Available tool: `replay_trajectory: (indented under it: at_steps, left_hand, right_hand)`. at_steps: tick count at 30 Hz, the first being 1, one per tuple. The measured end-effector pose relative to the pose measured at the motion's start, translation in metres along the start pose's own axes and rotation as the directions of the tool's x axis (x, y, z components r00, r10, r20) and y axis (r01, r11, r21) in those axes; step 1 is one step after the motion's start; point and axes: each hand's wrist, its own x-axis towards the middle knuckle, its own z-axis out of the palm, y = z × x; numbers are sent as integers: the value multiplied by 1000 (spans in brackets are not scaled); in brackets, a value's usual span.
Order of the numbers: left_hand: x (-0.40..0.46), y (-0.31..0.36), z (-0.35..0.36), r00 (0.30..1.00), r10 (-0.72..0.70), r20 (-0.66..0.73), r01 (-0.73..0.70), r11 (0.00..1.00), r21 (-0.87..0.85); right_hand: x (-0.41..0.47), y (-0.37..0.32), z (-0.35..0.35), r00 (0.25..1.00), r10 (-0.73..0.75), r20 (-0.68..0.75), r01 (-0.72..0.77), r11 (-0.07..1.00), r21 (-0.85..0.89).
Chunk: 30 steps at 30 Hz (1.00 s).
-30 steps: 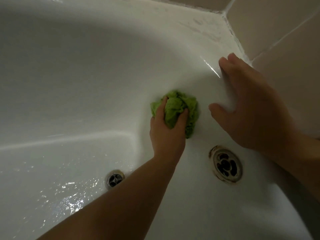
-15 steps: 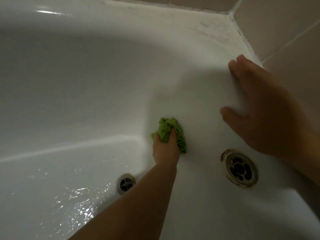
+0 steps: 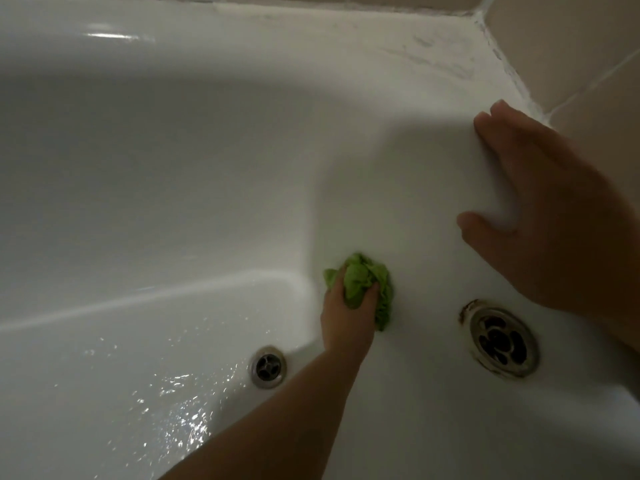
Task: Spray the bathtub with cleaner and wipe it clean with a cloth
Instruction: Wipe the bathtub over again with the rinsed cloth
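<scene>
Cloth (image 3: 363,282) bunched in left hand (image 3: 348,320); right hand (image 3: 550,216) flat on bathtub (image 3: 173,168).

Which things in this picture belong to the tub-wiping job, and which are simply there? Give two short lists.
In the job:
- cloth, gripped by the left hand
- bathtub, its end wall being wiped
- right hand, pressed flat on the tub wall

Simply there:
- drain in the wet floor
- overflow grille
- wall tiles
</scene>
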Motion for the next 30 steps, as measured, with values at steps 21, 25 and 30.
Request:
replay_trajectory:
  at_steps: [21,25,30]
  left_hand:
    - [-36,49,4,972,234,19,-229,964,-136]
    - [-56,39,11,994,78,73,-56,963,-265]
    - [-67,86,11,921,386,61,-352,887,-298]
  right_hand:
    - [-12,-4,-14,996,68,59,-66,998,-22]
    - [-22,-1,-16,992,56,112,-53,998,-31]
    - [-22,0,-15,996,46,78,-46,999,3]
